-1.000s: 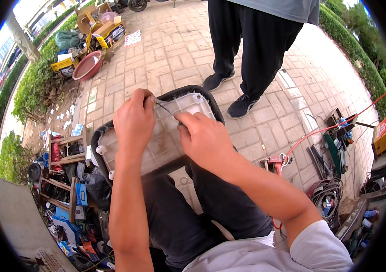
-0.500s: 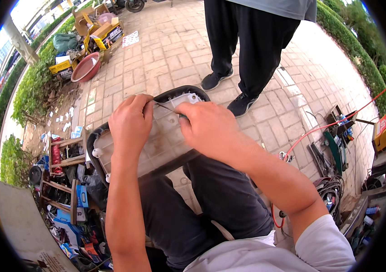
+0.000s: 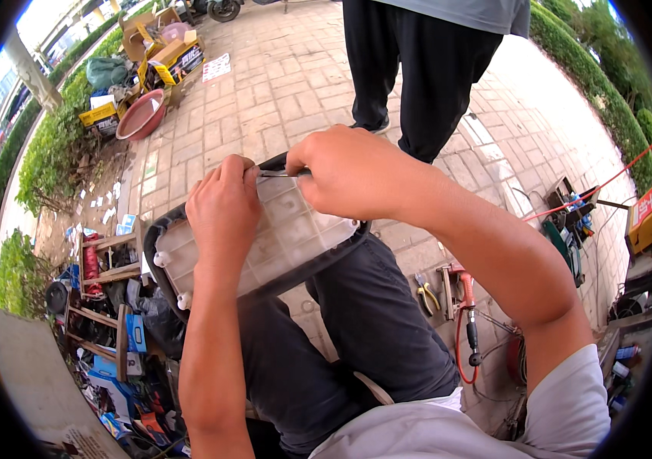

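Brick paving (image 3: 265, 99) all round; panel (image 3: 287, 222) over yr legs (image 3: 360, 306). Yr L hand (image 3: 225, 200) pinches its far edge; yr R hand (image 3: 339, 172), over far R corner, is clenched on thin tool (image 3: 274, 174). Pliers (image 3: 421, 288) lie R of yr legs; farther, red basin (image 3: 142, 116).

The pale panel (image 3: 284, 237) is hard plastic, with thin raised lines on a smooth, slightly dusty face. The black edge (image 3: 318, 266) around it looks soft and wrinkly, but it is hard to tell if it is cloth or plastic. The thin tool (image 3: 274, 175) is grey metal and a bit shiny. The dark trousers (image 3: 375, 314) and the grey shirt (image 3: 410, 434) are dull, soft cloth. The pliers (image 3: 423, 289) are metal with smooth yellow grips. The ground bricks (image 3: 265, 99) are rough and dull. The wooden frame (image 3: 121, 343) is dry, plain wood. The black bag (image 3: 161, 320) is crinkly, shiny plastic. The red basin (image 3: 141, 116) is smooth plastic.
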Tool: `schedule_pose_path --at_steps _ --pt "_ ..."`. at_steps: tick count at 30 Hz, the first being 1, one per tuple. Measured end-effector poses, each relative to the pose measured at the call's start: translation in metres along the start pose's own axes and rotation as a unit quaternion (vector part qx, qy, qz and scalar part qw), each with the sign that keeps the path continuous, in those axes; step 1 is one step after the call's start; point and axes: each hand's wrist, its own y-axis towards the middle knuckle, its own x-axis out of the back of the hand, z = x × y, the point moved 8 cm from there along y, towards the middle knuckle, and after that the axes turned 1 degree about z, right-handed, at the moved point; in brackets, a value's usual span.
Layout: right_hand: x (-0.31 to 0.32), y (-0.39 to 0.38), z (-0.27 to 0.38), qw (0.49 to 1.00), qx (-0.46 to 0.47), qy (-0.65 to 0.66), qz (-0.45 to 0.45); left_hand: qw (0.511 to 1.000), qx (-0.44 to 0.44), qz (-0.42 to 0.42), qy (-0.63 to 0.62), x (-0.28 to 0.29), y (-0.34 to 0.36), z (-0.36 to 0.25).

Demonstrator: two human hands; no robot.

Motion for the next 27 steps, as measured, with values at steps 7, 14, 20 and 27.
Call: schedule_pose_path --at_steps 7,14,20,27 --pt "0.009 0.000 0.003 0.999 -0.018 -0.016 0.027 0.999 -0.009 -0.022 -0.021 0.006 -0.001 -0.004" --pt "-0.005 -0.012 -0.001 0.999 -0.033 -0.032 -0.009 1.000 0.011 -0.008 -0.005 0.002 0.000 -0.002" --pt "0.009 0.005 0.000 0.999 -0.024 -0.005 0.043 1.000 -0.012 -0.017 -0.011 0.008 0.000 -0.012" --pt "-0.038 -0.033 0.004 0.986 -0.017 -0.031 -0.160 0.999 -0.013 -0.031 -0.022 -0.001 0.000 -0.001"
